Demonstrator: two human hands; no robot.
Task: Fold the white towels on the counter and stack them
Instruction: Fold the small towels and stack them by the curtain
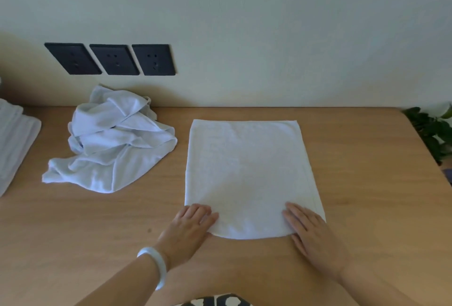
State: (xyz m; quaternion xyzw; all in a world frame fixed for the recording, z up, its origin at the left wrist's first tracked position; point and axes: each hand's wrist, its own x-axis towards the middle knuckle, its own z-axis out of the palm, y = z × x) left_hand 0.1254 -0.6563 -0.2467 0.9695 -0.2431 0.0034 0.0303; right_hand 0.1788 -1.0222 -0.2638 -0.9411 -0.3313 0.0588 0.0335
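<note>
Flat white towel (249, 173), centre right on the wooden counter (97, 232), long axis running from the near edge toward the wall. Left hand (190, 225) and right hand (310, 229) press its near corners, fingers straight and flat. Crumpled towels (115, 139) lie upper left; folded towels (14, 139) lie at the left edge.

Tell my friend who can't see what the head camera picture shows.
The left hand and right hand rest flat on the near corners of a smooth white rectangular towel on a light wooden counter. A crumpled white towel heap lies left of it.
</note>
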